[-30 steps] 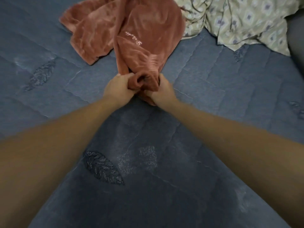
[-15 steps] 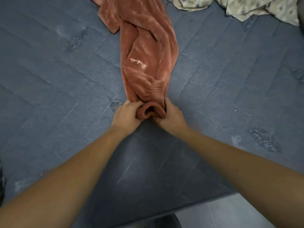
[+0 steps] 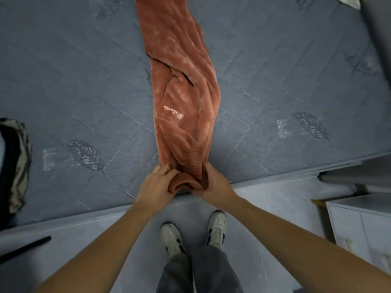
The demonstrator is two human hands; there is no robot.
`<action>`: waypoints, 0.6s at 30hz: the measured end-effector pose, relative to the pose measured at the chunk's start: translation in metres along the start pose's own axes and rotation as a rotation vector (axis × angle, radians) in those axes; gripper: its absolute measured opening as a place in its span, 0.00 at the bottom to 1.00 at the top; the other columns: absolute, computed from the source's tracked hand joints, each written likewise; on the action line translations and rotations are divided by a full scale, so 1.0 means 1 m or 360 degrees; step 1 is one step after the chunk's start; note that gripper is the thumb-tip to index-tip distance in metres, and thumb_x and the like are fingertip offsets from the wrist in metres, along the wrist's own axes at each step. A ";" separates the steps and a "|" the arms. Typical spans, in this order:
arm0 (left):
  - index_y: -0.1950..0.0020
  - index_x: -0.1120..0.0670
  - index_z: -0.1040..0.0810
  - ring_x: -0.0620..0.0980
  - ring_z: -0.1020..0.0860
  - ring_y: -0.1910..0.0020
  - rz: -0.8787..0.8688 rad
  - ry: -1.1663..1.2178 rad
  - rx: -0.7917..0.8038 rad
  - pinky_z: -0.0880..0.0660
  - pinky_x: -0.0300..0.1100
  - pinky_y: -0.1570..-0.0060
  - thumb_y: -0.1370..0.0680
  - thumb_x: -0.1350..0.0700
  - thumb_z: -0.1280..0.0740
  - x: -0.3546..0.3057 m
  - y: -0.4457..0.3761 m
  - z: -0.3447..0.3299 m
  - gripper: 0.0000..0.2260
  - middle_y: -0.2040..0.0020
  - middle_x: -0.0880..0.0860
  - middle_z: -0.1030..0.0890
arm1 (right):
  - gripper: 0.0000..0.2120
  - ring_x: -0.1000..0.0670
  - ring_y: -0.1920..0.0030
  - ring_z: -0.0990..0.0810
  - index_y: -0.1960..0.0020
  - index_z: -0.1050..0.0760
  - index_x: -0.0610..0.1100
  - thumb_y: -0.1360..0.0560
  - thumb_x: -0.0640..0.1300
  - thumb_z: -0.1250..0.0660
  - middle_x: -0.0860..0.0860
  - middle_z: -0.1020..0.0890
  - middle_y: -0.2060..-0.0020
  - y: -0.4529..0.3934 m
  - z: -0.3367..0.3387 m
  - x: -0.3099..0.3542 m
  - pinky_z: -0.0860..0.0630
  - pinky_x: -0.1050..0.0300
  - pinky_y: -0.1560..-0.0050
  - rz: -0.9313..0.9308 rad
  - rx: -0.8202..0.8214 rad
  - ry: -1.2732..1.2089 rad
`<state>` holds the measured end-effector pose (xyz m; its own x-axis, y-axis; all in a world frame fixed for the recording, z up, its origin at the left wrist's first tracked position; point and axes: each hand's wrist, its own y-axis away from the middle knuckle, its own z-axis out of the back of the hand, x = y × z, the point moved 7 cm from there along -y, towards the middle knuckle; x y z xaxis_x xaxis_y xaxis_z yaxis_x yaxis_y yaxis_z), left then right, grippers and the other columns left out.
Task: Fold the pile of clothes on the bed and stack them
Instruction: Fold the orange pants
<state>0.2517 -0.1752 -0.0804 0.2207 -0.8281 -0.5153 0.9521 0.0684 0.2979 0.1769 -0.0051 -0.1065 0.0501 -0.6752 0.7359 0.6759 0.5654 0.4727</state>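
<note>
Both hands clenched on the bunched end of a rust-coloured fleece garment (image 3: 186, 98), right at the near edge of the bed (image 3: 63, 85). Left hand (image 3: 156, 187) gripping the gathered ribbed cuff or hem from the left, fingers curled into the folds; right hand (image 3: 213, 185) pinching the same bunch from the right, thumb tucked into the cloth. Stretched in a long narrow band from that near edge straight across the blue quilted cover toward the far edge, small pale embroidered script (unreadable) showing mid-length. Scrap of patterned pale fabric (image 3: 349, 1) at the far right corner. Dark and tan cloth (image 3: 14, 166) at the left edge. Below: grey floor (image 3: 84, 240), white sneakers (image 3: 216, 228), dark trousers (image 3: 201, 271), white cabinet (image 3: 359, 225) at right.
</note>
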 end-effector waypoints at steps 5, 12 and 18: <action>0.26 0.49 0.25 0.57 0.24 0.41 -0.0030 0.0064 -0.0181 0.23 0.54 0.47 0.22 0.54 0.26 -0.005 0.026 -0.005 0.25 0.35 0.51 0.24 | 0.38 0.54 0.36 0.20 0.27 0.33 0.49 0.31 0.57 0.20 0.53 0.20 0.37 0.000 0.016 0.011 0.22 0.47 0.34 0.0024 -0.0061 -0.0419; 0.30 0.51 0.20 0.56 0.23 0.47 -0.0074 0.0021 -0.0357 0.22 0.54 0.53 0.20 0.58 0.28 -0.011 0.052 0.001 0.18 0.41 0.52 0.21 | 0.39 0.58 0.47 0.16 0.24 0.35 0.50 0.30 0.52 0.20 0.48 0.19 0.41 -0.028 0.027 0.032 0.20 0.64 0.48 -0.0083 -0.0244 -0.0811; 0.38 0.52 0.16 0.56 0.22 0.53 -0.0083 -0.0024 -0.0451 0.22 0.50 0.58 0.22 0.58 0.25 -0.025 0.059 0.020 0.13 0.47 0.49 0.18 | 0.23 0.52 0.56 0.20 0.33 0.24 0.45 0.26 0.47 0.22 0.53 0.23 0.64 -0.058 0.039 0.041 0.22 0.43 0.37 -0.0193 -0.0372 -0.0335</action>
<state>0.2984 -0.1617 -0.0344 0.1690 -0.8427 -0.5112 0.9837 0.1768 0.0337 0.1111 -0.0471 -0.0850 -0.1775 -0.6046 0.7765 0.8192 0.3464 0.4570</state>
